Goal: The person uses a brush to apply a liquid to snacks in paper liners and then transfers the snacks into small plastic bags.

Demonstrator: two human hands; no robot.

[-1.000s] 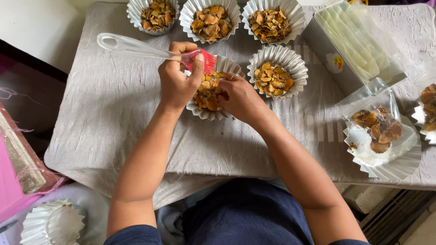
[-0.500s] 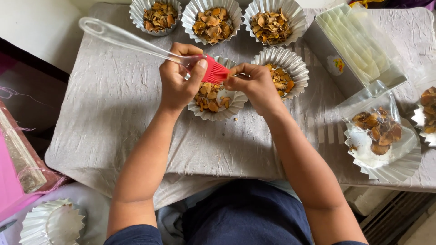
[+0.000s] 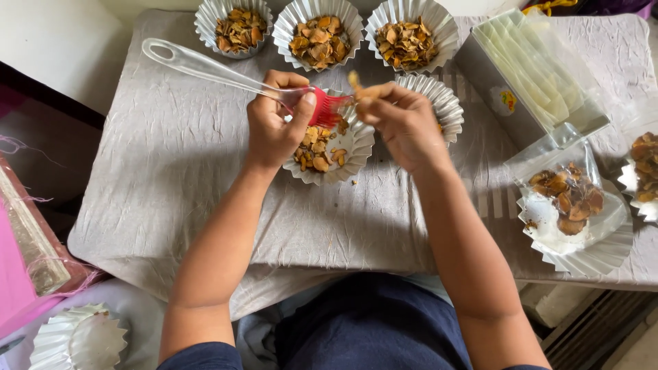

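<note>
**Brush and chip raised above the foil cup**

Both hands have lifted since the earlier frames: the right hand, which half a second ago sat low beside the brush head, now holds a brown chip up at the red bristles, and the brush handle has swung to a flatter slant. The left hand is clenched around the brush, a clear plastic handle with a loop at its far end and a red bristle head pointing toward the right hand. The right hand pinches the chip between thumb and fingertips, so that it touches, or all but touches, the bristle tips; which of the two cannot be told. Both hands hover above a fluted foil cup partly filled with brown chips, standing on a wrinkled grey cloth. Just beside it, behind the right hand, stands a second foil cup. Three filled cups form a row along the far edge. To the right lie a box of clear sheets and a wrapped cup under clear film. A stack of empty cups sits at the lower left, off the cloth.
</note>
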